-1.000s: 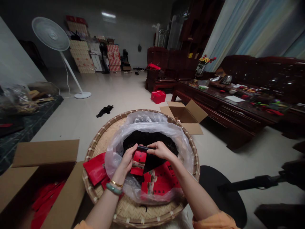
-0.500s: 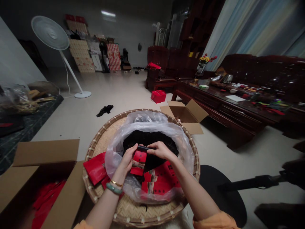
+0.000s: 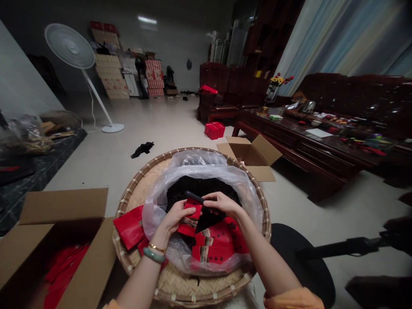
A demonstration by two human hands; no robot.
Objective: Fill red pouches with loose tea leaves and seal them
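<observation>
My left hand and my right hand hold a red printed packet up between them, above a clear plastic bag. A black triangular piece with a dark bar along its top edge sits against the packet, and my right fingers rest on it. The bag holds a dark, loose mass and lines a round woven bamboo tray. Several red packets lie under my hands, and another lies on the tray at left.
An open cardboard box with red packets inside stands at lower left. A black round stool seat and a dark rod sit at right. Another open carton stands beyond the tray, with a wooden table and sofa at right.
The red packet and black piece have tilted, with the bar's left end now higher. My left hand has moved slightly right and rotated around the packet. The view has shifted a little.
</observation>
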